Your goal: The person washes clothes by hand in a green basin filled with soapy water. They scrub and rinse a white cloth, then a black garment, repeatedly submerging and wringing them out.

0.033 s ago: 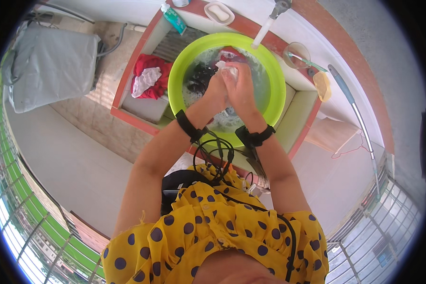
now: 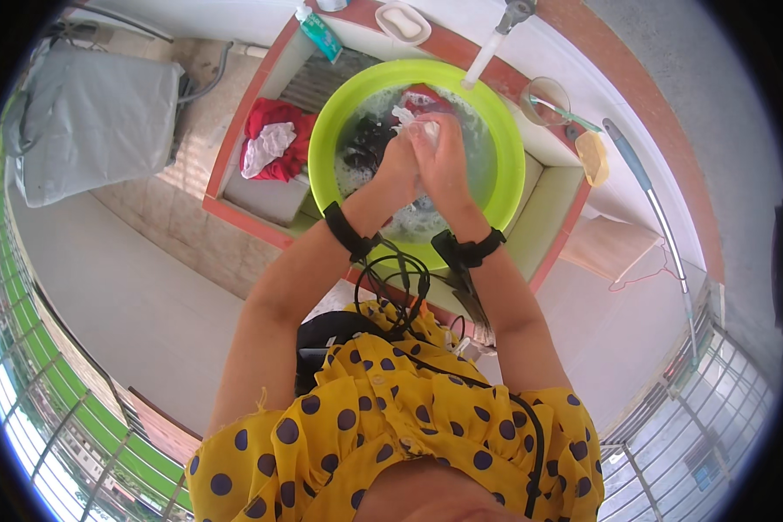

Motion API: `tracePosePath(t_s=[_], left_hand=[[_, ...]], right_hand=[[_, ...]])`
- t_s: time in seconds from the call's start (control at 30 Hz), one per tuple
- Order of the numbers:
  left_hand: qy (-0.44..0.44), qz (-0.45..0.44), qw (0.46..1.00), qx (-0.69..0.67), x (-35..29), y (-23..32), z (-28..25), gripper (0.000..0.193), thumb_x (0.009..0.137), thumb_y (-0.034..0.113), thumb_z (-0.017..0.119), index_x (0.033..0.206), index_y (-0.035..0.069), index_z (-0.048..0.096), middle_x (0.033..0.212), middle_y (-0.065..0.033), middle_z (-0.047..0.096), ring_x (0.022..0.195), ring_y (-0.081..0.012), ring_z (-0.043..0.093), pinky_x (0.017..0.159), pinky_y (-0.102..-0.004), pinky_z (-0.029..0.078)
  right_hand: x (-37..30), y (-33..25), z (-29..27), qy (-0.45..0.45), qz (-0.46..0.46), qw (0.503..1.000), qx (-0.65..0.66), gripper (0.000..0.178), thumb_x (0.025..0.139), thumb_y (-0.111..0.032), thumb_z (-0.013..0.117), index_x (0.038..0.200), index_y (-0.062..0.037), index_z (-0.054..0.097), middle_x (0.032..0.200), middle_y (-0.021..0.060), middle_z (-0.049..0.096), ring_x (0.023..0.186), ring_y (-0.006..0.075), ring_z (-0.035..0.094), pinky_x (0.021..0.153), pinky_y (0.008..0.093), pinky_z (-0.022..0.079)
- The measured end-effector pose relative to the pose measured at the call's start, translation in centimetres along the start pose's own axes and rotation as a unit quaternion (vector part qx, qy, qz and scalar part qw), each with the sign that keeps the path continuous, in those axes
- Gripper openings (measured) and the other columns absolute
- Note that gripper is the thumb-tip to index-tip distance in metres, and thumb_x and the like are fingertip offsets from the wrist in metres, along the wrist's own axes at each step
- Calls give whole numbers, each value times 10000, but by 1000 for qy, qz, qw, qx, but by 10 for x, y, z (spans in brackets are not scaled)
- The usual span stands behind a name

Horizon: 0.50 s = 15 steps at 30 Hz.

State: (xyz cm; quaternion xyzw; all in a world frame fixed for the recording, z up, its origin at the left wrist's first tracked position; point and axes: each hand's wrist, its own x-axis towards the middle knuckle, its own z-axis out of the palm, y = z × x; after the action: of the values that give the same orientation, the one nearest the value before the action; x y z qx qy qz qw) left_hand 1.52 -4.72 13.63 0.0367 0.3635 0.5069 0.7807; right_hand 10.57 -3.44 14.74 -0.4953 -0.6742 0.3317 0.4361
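Both hands are pressed together over a lime-green basin point(image 2: 322, 174) of sudsy water. Between them is a small wet white cloth point(image 2: 402, 114), its crumpled end poking out past the fingers. My left hand point(image 2: 398, 165) is closed on the cloth, its fingers partly hidden by the other hand. Wrapped over from the right, my right hand point(image 2: 440, 157) grips the same cloth. Dark clothes point(image 2: 367, 143) soak under the foam on the left side of the basin. A red garment point(image 2: 422, 94) lies in the water beyond my hands.
The basin sits in a red-edged tiled sink point(image 2: 226, 187) below a tap point(image 2: 496, 39). Left of it are red clothes with a white piece point(image 2: 270, 148). A green tube point(image 2: 320, 35), soap dish point(image 2: 403, 23), glass cup point(image 2: 545, 100) and yellow sponge point(image 2: 592, 158) line the ledge.
The loose end of the white cloth sticks out slightly further to the left above my fingers. My hands stay in nearly the same place.
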Motion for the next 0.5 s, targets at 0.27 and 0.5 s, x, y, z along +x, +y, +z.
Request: tracePosePath(t_s=[0.27,0.5], left_hand=[[185,147,807,542,6,-14,-7,308,1027,323,381,1061,30,467,941,-207,630,837,-345,639,646,-438,495],[51,214,635,741,-6,-15,-21,290,1003,323,435,1056,39,404,715,-227,622,668,-434,625,588,-517,480]], right_hand=[[5,26,6,6,191,982,12,236,939,-261,570,915,-26,557,843,93,572,740,214,568,681,375,470],[-15,51,6,58,481,700,525,239,989,-335,505,920,-108,541,862,26,577,784,152,570,667,352,479]])
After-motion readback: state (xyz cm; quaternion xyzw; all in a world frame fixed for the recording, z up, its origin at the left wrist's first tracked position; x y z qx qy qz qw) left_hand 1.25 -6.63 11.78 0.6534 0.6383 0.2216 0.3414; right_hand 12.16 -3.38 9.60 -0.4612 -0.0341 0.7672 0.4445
